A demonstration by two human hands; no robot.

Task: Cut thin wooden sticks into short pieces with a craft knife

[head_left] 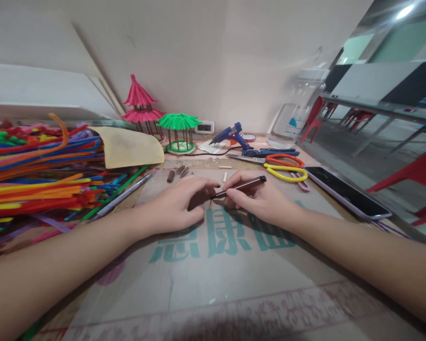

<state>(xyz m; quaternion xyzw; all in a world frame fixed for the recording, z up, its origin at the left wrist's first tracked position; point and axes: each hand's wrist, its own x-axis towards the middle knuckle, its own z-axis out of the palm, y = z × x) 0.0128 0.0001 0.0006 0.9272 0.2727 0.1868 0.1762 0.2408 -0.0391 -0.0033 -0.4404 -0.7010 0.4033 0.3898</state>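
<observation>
My right hand (257,196) grips a dark brown marker pen (248,185), its capped-looking end up to the right and its other end low towards my left hand. My left hand (173,201) rests on the mat, fingers curved and thumb apart from them, its fingertips close to the pen's lower end. A tiny pale stick (210,204) shows between the two hands; whether a fingertip touches it I cannot tell. Just beyond the hands lie short cream sticks (225,177) and several short brown pieces (171,176).
Colourful pipe cleaners (39,166) heap at the left. Behind stand a pink-roofed model (138,102) and a green-roofed pavilion (179,122). A blue glue gun (232,135), scissors (286,163), phone (346,192) and clear bottle (293,113) stand or lie at the right.
</observation>
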